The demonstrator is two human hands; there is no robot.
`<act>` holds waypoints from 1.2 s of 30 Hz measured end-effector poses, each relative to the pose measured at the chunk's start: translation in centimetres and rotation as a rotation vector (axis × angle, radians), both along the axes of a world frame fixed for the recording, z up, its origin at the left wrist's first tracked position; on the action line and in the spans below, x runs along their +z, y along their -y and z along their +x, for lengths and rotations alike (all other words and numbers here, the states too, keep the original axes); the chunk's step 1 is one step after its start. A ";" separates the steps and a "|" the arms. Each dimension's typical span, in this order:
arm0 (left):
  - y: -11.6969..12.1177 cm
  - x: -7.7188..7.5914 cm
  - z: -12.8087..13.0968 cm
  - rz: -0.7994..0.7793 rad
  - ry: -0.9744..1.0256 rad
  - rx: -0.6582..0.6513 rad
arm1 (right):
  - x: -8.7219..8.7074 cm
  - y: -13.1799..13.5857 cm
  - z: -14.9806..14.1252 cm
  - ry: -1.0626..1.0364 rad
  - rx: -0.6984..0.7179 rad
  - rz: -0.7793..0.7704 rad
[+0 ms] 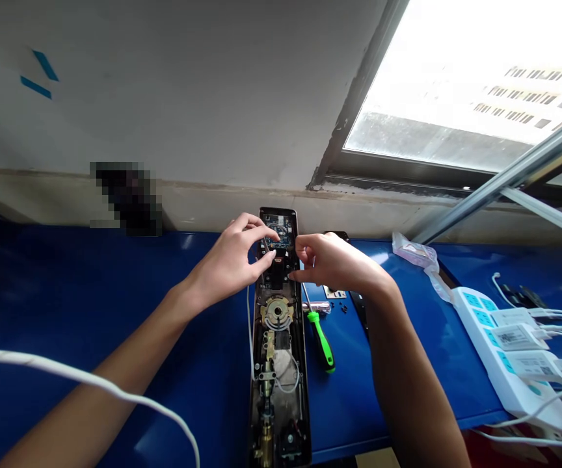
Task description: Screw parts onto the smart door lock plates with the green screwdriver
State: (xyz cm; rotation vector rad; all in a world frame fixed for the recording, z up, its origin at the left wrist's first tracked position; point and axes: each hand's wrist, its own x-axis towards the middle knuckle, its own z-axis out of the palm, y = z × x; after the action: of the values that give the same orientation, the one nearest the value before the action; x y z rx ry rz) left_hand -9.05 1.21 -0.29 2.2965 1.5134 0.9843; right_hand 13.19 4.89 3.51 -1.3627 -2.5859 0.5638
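Observation:
A long, narrow, open smart door lock housing (303, 364) lies lengthwise in front of me, its inner side up. A circuit board (283, 224) fills its far end, with a round metal disc (277, 312) and a brass-coloured spindle (267, 383) nearer me. Over the left edge of the board area is my left hand (229, 260), thumb and index finger apart. Opposite, my right hand (337, 260) has curled fingers, with a gap to the thumb, whose tip is at the housing's right edge. No held object shows in either hand. A green-handled screwdriver (321, 341) lies right of the housing.
Small dark screws (343, 307), a shiny cylinder (319, 307) and a dark panel (359, 312) lie on the blue table (203, 390). Further right stands a white power strip (481, 338) with plugged chargers and cables. A white cable (100, 385) crosses the lower left. Behind is a wall.

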 end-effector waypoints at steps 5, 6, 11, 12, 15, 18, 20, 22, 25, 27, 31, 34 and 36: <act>0.4 -0.1 0.3 -0.087 -0.004 -0.039 | -0.9 -0.1 -0.5 0.015 -0.009 0.006; 0.5 -0.1 0.4 -0.101 -0.006 -0.053 | -1.0 -0.1 -0.6 0.013 -0.011 0.011; 0.5 0.0 0.6 -0.133 -0.028 -0.096 | -1.2 0.0 -0.9 0.015 -0.044 0.047; 0.5 0.0 0.6 -0.136 -0.028 -0.101 | -1.2 0.0 -1.0 0.017 -0.049 0.054; 0.4 -0.2 0.5 -0.161 -0.010 -0.115 | -1.3 0.3 -1.3 0.019 -0.068 0.084; 0.5 -0.5 0.5 -0.193 0.000 -0.140 | -1.1 0.8 -1.6 0.027 -0.089 0.119; 0.5 -0.6 0.5 -0.199 -0.002 -0.153 | -0.9 1.1 -1.7 0.035 -0.094 0.138; 0.5 -0.6 0.5 -0.202 -0.001 -0.163 | -0.8 1.3 -1.8 0.044 -0.093 0.155; 0.4 -0.5 0.3 -0.223 0.004 -0.164 | -0.8 1.4 -1.8 0.065 -0.089 0.172; 0.3 -0.5 0.2 -0.236 0.006 -0.155 | -0.7 1.6 -2.1 0.089 -0.098 0.187; 0.1 -0.6 -0.1 -0.228 0.016 -0.164 | -0.4 2.4 -2.8 0.126 -0.147 0.248; 0.0 -0.7 -0.3 -0.217 0.026 -0.177 | -0.5 2.9 -3.1 0.113 -0.164 0.278; 0.0 -0.6 -0.3 -0.206 0.037 -0.175 | -0.9 3.3 -3.2 0.081 -0.167 0.286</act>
State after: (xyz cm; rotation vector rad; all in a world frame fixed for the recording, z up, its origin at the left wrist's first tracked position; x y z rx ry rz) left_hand -9.38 1.24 -0.92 2.2076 1.3068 0.7821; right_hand 10.00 1.64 2.65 -1.5062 -2.4607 0.1097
